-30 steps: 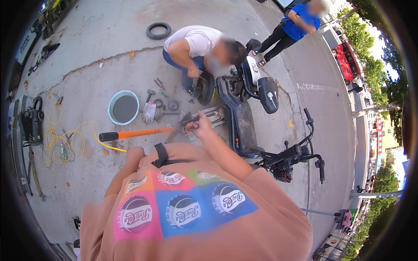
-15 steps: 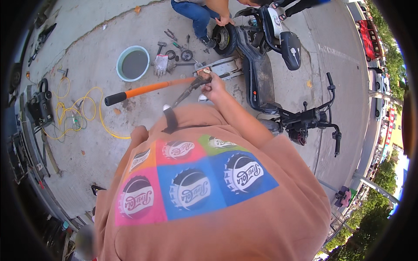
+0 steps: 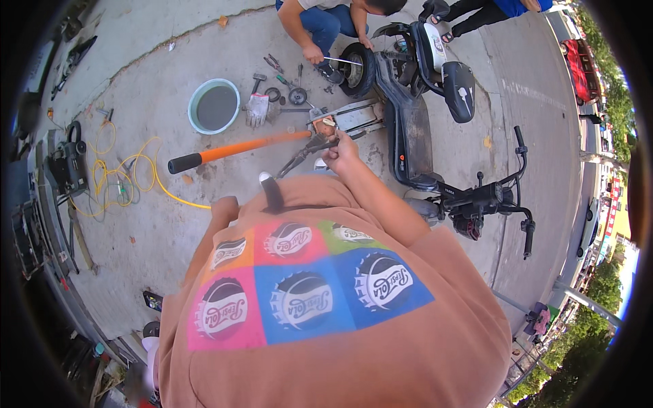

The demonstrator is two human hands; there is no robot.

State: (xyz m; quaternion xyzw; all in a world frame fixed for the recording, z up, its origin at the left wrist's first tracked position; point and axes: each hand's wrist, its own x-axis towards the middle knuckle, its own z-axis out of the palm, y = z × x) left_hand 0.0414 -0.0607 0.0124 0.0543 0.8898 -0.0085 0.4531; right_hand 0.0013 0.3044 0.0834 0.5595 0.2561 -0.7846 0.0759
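Note:
My right hand (image 3: 342,153) is closed on a long dark tool (image 3: 299,155) with two thin arms, in front of my waist. Just beyond the fingers is the reddish-brown head of a floor jack (image 3: 359,115). Its orange handle (image 3: 248,145), with a black grip, stretches out to the left. My left hand (image 3: 226,205) hangs beside my left hip, its fingers hidden. An electric scooter (image 3: 411,129) stands at the right, its rear end beyond the jack. A crouching co-worker's hands (image 3: 313,53) are at the scooter's wheel (image 3: 357,70), one on a thin metal rod.
A pale green basin (image 3: 192,109) of grey water, work gloves (image 3: 258,109), a hammer (image 3: 258,81) and small wheel parts (image 3: 297,96) lie on the concrete. A yellow hose (image 3: 163,187) coils at the left near a black machine (image 3: 68,163). Another person (image 3: 479,17) stands behind the scooter.
The co-worker's hands have come apart, one now with a thin rod at the wheel. The scene has shifted slightly down in view. My right hand keeps its hold near the jack.

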